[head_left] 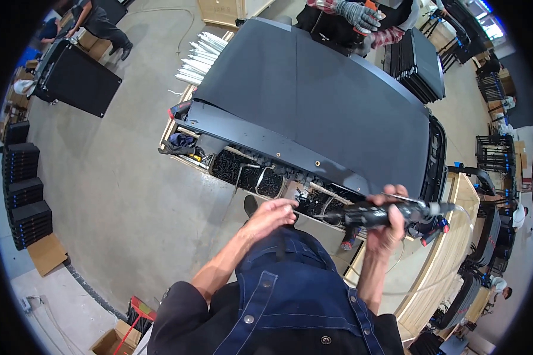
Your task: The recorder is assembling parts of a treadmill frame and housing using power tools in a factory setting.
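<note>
- Black power screwdriver (376, 214), barrel-shaped with a clear hose trailing right, sits at lower right of the frame.
- Right hand (387, 228) has its grip closed round it.
- Left hand (270, 214) hangs loosely open, empty, over a tray of black screws (243, 168).
- Best to steady the tool before driving into the dark panel (314, 100).

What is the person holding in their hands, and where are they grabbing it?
The right hand holds a black power screwdriver, grip wrapped round the middle of its body. The left hand holds nothing that shows.
</note>
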Demonstrator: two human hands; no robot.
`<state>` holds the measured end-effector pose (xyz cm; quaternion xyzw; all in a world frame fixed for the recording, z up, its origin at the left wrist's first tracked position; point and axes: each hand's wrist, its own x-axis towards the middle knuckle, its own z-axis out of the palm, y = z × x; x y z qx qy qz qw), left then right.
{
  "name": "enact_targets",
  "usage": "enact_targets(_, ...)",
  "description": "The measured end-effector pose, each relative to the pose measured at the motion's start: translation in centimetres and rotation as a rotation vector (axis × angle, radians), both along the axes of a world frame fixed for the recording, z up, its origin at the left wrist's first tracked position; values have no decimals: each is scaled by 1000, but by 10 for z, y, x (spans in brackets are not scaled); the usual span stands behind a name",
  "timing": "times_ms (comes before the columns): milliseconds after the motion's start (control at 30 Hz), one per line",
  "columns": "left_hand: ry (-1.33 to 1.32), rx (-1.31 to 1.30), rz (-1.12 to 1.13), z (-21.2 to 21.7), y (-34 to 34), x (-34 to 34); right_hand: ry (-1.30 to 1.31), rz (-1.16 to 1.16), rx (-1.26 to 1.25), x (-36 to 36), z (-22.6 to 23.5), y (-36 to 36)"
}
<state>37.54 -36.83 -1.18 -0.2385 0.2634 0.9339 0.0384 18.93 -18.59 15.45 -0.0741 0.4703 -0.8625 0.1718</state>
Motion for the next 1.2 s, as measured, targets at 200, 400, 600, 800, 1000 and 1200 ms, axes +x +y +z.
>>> enact_targets(200,142,267,167,37,48,-7,-53,172,-139,-5,-15,-9)
enact_targets(400,153,380,282,50,73,-24,-162,134,-187,-22,-22,11)
enact_targets(600,12,-849,389,77,91,-43,-322,20,-130,-30,-37,21)
enact_targets(800,-4,-309,269,66,61,-65,-325,-63,-35,-37,-42,6)
enact_targets(1000,70,479,312,36,39,-108,177,49,83,-46,-15,-36)
enact_targets(1200,-54,594,433,18,43,-149,531,211,199,-46,-21,-87)
